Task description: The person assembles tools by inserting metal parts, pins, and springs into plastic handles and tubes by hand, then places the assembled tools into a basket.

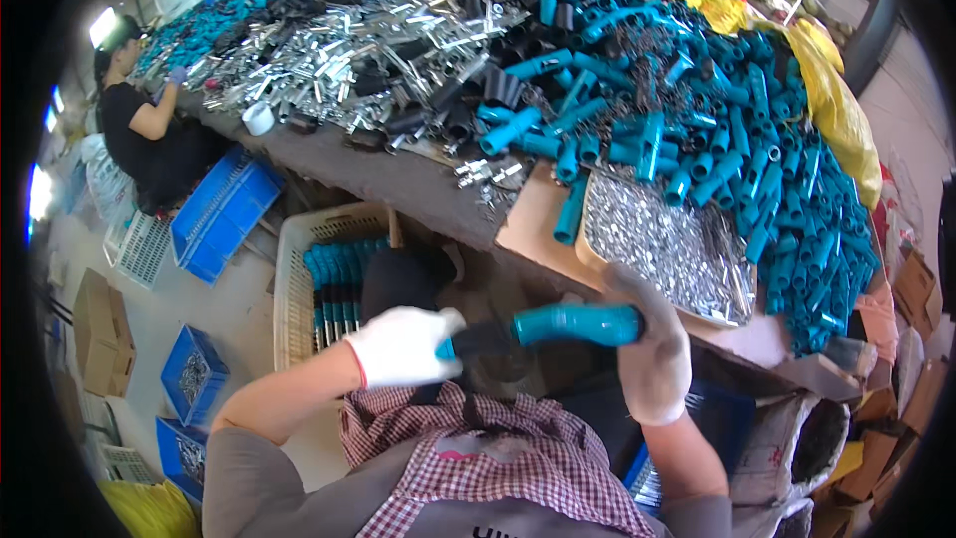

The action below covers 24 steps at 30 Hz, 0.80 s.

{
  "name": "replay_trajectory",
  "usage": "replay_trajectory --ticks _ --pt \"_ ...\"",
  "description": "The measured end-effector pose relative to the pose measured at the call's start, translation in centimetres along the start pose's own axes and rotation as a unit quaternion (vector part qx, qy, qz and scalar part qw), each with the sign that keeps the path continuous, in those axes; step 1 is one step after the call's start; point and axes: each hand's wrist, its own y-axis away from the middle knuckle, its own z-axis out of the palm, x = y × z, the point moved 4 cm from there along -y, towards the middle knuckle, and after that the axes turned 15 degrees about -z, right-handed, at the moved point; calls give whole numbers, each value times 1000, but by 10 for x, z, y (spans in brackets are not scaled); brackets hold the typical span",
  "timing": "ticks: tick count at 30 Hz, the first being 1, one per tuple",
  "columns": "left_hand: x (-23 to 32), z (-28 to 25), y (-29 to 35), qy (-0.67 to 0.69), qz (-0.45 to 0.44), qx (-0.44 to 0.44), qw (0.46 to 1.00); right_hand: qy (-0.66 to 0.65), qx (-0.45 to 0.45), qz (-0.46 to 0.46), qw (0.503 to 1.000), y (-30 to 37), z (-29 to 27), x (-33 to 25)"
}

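My left hand [403, 345], in a white glove, grips the black end of a teal handle [568, 323] held level in front of my chest. My right hand [652, 349], also gloved, is wrapped around the teal end of the same piece. Just beyond my hands sits a tray of small silver metal parts [669, 244] at the table's near edge. Behind it lies a big heap of teal handles [737, 130]. Black sleeves [468, 105] and shiny metal tubes [339, 55] cover the table farther left.
A cream basket [291, 289] holding finished teal-and-black handles stands on the floor to my left. Blue crates [221, 214] and cardboard boxes [98, 331] lie beyond it. Another person [139, 125] sits at the table's far left end. Yellow sacks [836, 100] line the right side.
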Motion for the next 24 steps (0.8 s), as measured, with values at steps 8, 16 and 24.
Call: replay_trajectory --ticks 8,16,24 --pt "0 -1 -4 100 -40 122 987 247 15 -92 965 5 19 -19" --pt "-8 -8 -13 115 -20 179 977 232 -3 -116 966 -13 38 -22" --pt "-12 0 -7 133 -42 237 961 250 -65 -106 960 -12 40 -18"
